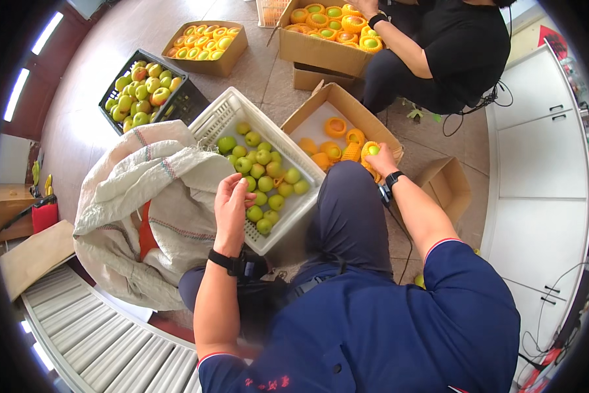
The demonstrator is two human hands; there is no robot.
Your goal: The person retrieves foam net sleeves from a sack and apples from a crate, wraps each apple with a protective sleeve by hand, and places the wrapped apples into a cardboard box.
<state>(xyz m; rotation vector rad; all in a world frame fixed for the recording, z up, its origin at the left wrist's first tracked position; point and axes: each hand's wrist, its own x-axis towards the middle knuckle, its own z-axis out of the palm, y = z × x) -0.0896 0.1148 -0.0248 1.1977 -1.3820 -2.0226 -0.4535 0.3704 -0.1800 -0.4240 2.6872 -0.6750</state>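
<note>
My right hand (383, 161) grips a green apple in a yellow foam net (371, 150) at the right side of a cardboard box (294, 117). Inside that box lie several yellow foam nets (335, 127), some with fruit showing. My left hand (230, 206) hovers over the left edge of a white plastic crate (301, 228), its fingers curled. Whether anything is in its palm is hidden. Loose green apples (263, 157) cover part of the crate's floor, some close to my left fingertips.
A woven sack (127, 231) slumps left of the crate. Behind it stands a black crate of apples (139, 93). Boxes of netted fruit (203, 43) are farther back. Another person (451, 54) sits at the upper right by a large box (319, 51). White cabinets (540, 162) line the right.
</note>
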